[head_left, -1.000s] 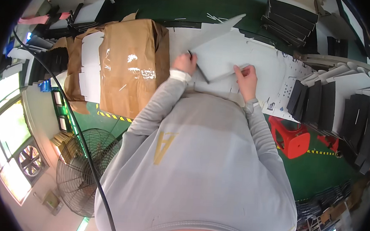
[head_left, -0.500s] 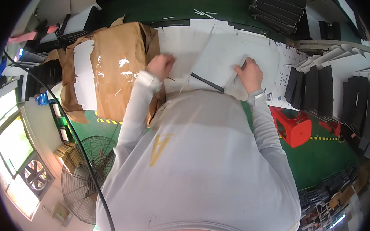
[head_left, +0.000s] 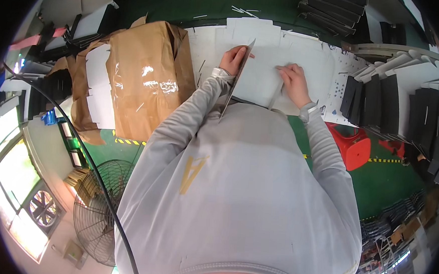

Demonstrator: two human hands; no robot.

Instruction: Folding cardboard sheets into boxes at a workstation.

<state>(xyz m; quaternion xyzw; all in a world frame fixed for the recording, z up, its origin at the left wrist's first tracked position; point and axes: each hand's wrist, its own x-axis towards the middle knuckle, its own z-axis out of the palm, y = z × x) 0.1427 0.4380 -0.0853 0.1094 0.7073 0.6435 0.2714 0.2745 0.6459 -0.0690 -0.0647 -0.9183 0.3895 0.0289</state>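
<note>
A pale sheet-like board lies flat in front of me, with a narrow black strip along its near edge. At its left side a thin panel stands almost edge-on. My left hand is closed on that panel's edge, and a fingertip shows past its far side. Over the right part of the board is my right hand, with thumb and forefinger close together and the other fingers curled. Whatever may be between them is too small to make out.
A brown paper-wrapped package stands to the left. Black and white folded boxes crowd the right side, near a red stool. Further stacks stand at the back. A wire fan and a black cable are at lower left.
My left hand has moved right from beside the brown package and taken hold of the panel, which now stands up edge-on. My right hand has shifted slightly; the dark piece at its fingers no longer shows.
</note>
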